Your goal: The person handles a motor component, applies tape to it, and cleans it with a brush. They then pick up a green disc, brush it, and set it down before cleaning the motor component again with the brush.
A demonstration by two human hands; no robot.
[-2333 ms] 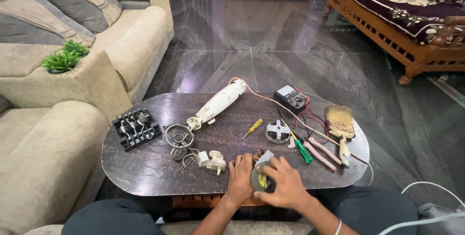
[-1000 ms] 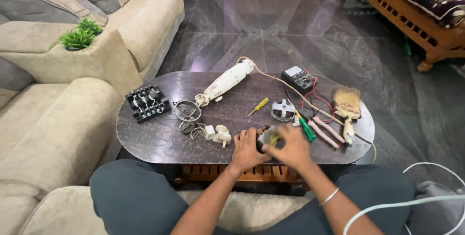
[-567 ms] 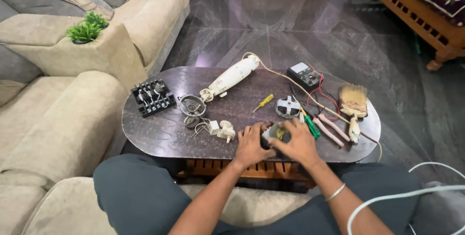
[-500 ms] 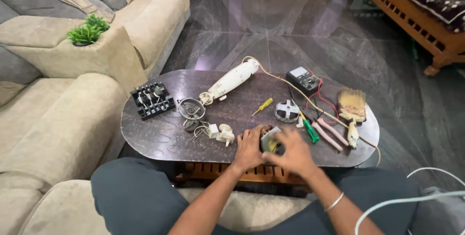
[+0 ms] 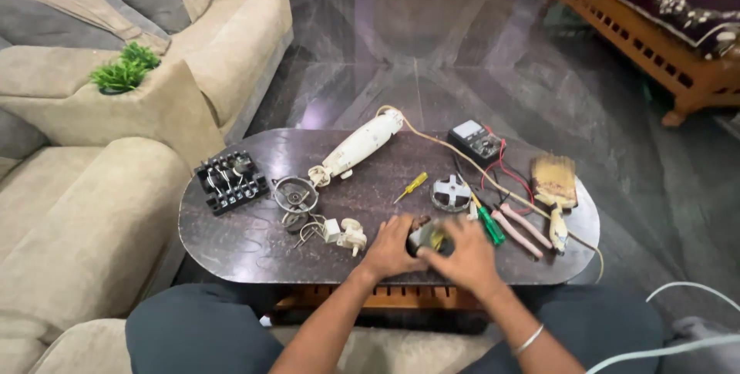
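Fingers of both hands close around a small dark round part point(image 5: 428, 240) with a yellowish patch, low in the middle of the frame near the front edge of the tabletop point(image 5: 247, 243). On one side the left hand point(image 5: 391, 247) cups it with the fingers curled, and from the other the right hand point(image 5: 465, 254) covers it; that hand is blurred, and a silver bangle point(image 5: 529, 339) sits on its wrist. The part shows only in the gap between the two hands, so its exact shape cannot be told.

Just left of the left hand lies a small white plastic piece point(image 5: 345, 233) with thin wires. Further left is a round metal whisk-like guard point(image 5: 295, 195), and beyond it a black block with switches point(image 5: 230, 181). A long white appliance body point(image 5: 358, 146) lies slanted across the upper middle of the tabletop, with a cord running from its top end. Right of centre are a yellow screwdriver point(image 5: 411, 186), a round grey fan-like disc point(image 5: 450, 193), a green-handled tool point(image 5: 487, 224) and pink-handled pliers point(image 5: 518, 227). A dark multimeter point(image 5: 475, 141) with red leads sits at the upper right, and a worn brush point(image 5: 555, 189) lies at the far right. A beige sofa point(image 5: 85, 212) fills the left of the frame.
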